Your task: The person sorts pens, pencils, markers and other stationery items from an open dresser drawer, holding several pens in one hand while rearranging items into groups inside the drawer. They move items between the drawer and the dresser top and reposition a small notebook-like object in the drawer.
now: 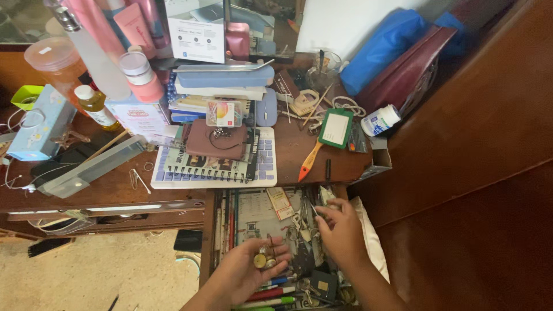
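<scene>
Open wooden drawer [210, 230] at 6 o'clock, lower end cut off by frame; contents jumbled, hard to tell apart. Left hand [245, 270] palm up, cupped, holding small round brass-coloured metal pieces [264, 258], count unclear, two or three. Right hand [340, 230] at 5 o'clock, fingers pinched narrow on thin metal item among clutter, item indistinct. Above, on wooden bench [299, 152]: orange-handled brush [308, 164], brown leather pouch [214, 141] on spiral notebook [190, 164].

Brass-gold keys [262, 258], green-framed tag [336, 128]
</scene>
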